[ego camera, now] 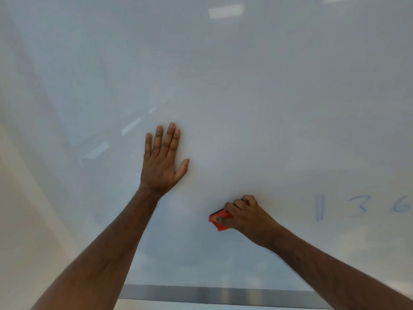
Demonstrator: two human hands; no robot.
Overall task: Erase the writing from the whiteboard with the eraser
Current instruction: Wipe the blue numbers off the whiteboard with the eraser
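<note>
A big whiteboard (223,86) filled almost the whole view. It was shiny, and pale patches of light showed on it near the top and on the left.

The left hand (162,162) lay flat on the board. Its fingers (166,139) were spread out straight and pointed up, and the thumb stuck out to the side. It held nothing.

The right hand (243,214) was lower down and to the right of the left hand, well apart from it. Its fingers were curled tight around a red eraser (220,222). The thumb pressed on the eraser's near side and the other fingers wrapped over the top. The eraser was pushed against the board. A thin dark edge showed where it met the board.

Some blue writing (359,206) was on the board, far to the right of the eraser. It looked like two short lines, a 3 and a 6, and it was a bit faint. The last mark ran off the edge of the view.

A grey metal strip (212,295) ran along the bottom of the board.
</note>
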